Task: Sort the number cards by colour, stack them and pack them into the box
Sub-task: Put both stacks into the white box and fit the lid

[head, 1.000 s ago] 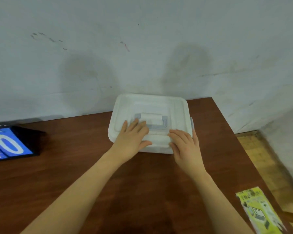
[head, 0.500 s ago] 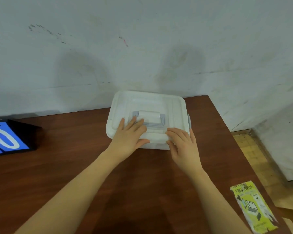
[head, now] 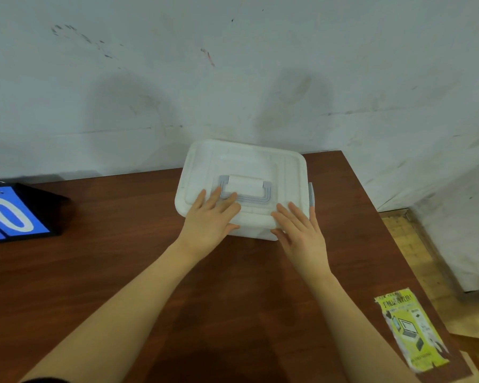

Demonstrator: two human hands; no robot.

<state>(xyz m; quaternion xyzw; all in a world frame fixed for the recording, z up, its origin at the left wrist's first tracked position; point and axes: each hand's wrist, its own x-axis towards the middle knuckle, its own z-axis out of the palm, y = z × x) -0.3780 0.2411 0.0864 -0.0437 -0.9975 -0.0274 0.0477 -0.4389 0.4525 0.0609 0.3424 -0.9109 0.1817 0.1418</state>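
A white plastic box (head: 244, 161) with its lid on and a grey fold-down handle (head: 244, 190) stands at the back of the brown table, close to the wall. My left hand (head: 209, 219) lies flat on the lid's near left part, fingers straight, fingertips by the handle, thumb over the front edge. On the lid's near right corner rests my right hand (head: 299, 230), fingers straight. No loose number cards show; the box's inside is hidden.
A black flip scoreboard (head: 14, 214) showing blue cards with white digits stands at the table's left edge. A yellow leaflet (head: 414, 328) lies near the table's right front corner. The table's right edge (head: 393, 244) drops to a yellowish floor.
Both hands stay flat on the lid in the same places. The view has shifted slightly, and the box sits a little nearer the wall in the frame.
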